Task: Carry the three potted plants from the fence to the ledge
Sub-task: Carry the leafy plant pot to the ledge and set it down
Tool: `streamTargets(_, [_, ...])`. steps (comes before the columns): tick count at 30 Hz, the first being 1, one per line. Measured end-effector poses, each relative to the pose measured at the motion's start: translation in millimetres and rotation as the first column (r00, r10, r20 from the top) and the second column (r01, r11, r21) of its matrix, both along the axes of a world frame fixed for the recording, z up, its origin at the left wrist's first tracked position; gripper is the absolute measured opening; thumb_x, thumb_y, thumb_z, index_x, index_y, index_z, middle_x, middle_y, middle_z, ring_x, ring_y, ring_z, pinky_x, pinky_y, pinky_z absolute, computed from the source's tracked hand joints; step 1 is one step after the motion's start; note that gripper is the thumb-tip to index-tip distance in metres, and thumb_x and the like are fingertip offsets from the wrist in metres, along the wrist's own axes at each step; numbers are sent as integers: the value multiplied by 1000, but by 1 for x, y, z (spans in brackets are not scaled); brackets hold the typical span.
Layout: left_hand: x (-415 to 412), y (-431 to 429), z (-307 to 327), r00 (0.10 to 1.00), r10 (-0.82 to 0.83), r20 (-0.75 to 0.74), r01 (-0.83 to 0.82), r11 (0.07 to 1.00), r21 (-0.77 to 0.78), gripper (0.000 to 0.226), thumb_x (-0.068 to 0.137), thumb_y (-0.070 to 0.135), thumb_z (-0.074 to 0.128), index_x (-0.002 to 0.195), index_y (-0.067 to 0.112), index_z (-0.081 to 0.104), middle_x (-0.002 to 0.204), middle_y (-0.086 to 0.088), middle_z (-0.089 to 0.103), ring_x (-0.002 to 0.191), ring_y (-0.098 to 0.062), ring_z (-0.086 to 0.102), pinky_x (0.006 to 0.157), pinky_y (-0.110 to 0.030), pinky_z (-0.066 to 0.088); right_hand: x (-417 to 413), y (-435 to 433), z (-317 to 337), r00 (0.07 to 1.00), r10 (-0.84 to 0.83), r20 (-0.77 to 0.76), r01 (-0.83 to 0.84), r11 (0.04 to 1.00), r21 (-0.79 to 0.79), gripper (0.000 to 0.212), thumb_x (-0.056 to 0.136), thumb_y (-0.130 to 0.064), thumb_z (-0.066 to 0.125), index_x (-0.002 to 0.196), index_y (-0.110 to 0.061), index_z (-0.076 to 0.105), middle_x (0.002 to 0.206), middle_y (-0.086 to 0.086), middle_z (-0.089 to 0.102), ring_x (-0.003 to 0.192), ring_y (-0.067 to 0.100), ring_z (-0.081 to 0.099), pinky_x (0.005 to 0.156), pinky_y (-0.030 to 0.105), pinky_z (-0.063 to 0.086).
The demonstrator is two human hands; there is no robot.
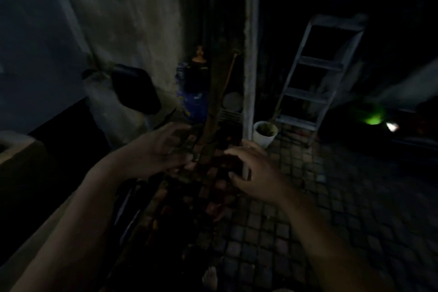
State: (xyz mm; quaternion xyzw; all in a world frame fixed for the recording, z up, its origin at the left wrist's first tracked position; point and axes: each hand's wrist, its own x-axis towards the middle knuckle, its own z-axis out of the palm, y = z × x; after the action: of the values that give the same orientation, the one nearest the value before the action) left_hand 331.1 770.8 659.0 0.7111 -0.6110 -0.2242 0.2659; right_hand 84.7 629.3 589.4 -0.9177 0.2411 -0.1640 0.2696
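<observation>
1. Both forearms reach forward over the paved floor [272, 232]; a bare foot [210, 277] shows at the bottom edge.
2. Left hand [161, 152] has its fingers curled near some dark leaves or stems. The picture is too dark and blurred to say if it really holds them.
3. Right hand [254, 173] is half open, fingers spread and bent, with nothing in it that I can see.
4. One potted plant is clear: a small white pot [265, 133] that stands on the floor just beside the pale post [250, 54], near the foot of the ladder [317, 73]. The other two pots I cannot make out.
5. My judgement on handling: the pot looks stiff and smooth, maybe ceramic or plastic, so it may be slippery and could crack if dropped. With soil inside, it is probably moderately heavy for its size.
6. The thin stem is soft and should not carry the weight. Better to take the pot by its wall, under the rim, with two hands, and keep it upright.
</observation>
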Motion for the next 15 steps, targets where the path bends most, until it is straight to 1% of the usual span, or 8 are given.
streamTargets(2, [-11, -68, -14, 996, -83, -30, 80, 993, -89, 76, 74, 74, 63, 141, 45, 41, 139, 10, 53, 131, -6, 50, 110, -26, 42, -21, -54, -2, 996, -85, -27, 83, 995, -49, 62, 84, -55, 52, 141, -31, 48, 150, -2, 42, 146, 16, 23, 117, 42, 30])
streamTargets(4, [-23, -133, -28, 985, -140, -100, 126, 983, -131, 73, 74, 78, 60, 139, 52, 39, 142, 13, 47, 136, -7, 43, 111, -30, 42, -45, -107, -3, 978, -201, -54, 199, 979, -49, 70, 78, -55, 49, 142, -27, 48, 151, 3, 37, 143, 18, 29, 113, 32, 31])
streamTargets(7, [-52, -219, -42, 942, -127, -310, 81, 984, -157, 58, 79, 53, 69, 131, 55, 44, 142, 10, 49, 137, -7, 46, 106, -23, 44, -80, -178, -12, 939, -336, -80, 334, 942, -31, 67, 77, -50, 57, 141, -31, 48, 148, 3, 36, 135, 11, 36, 107, 19, 32])
streamTargets(8, [-60, -248, -48, 924, -144, -355, 97, 985, -145, 56, 79, 51, 70, 127, 58, 44, 143, 9, 49, 136, -6, 47, 105, -21, 45, -91, -201, -17, 929, -359, -90, 357, 933, -40, 64, 80, -46, 63, 141, -34, 47, 149, 2, 36, 132, 7, 38, 106, 14, 31])
streamTargets(9, [-68, -276, -54, 919, -162, -360, 114, 982, -150, 55, 79, 58, 70, 126, 62, 42, 143, 9, 48, 136, -6, 47, 105, -23, 46, -100, -223, -21, 918, -382, -109, 379, 924, -46, 64, 82, -41, 70, 140, -38, 45, 150, 2, 35, 130, 5, 39, 105, 10, 29])
streamTargets(11, [-79, -329, -67, 929, -191, -317, 152, 978, -145, 59, 75, 72, 65, 128, 67, 37, 146, 11, 44, 137, -6, 45, 107, -29, 44, -117, -265, -29, 900, -425, -93, 421, 905, -62, 71, 80, -28, 81, 137, -43, 41, 148, 2, 38, 132, 10, 38, 107, 15, 29])
streamTargets(13, [-87, -376, -75, 924, -212, -317, 176, 975, -138, 61, 83, 59, 68, 136, 56, 39, 148, 11, 42, 138, -8, 44, 108, -31, 44, -131, -304, -34, 870, -489, -61, 487, 872, -40, 74, 78, -20, 84, 135, -42, 44, 142, 7, 45, 133, 15, 40, 107, 19, 29])
streamTargets(15, [-95, -419, -87, 927, -204, -313, 178, 978, -110, 60, 88, 41, 71, 141, 45, 42, 148, 8, 42, 138, -10, 44, 110, -39, 44, -140, -344, -39, 841, -538, -63, 540, 841, 30, 67, 80, -20, 82, 136, -33, 48, 140, 11, 49, 134, 23, 44, 110, 24, 31])
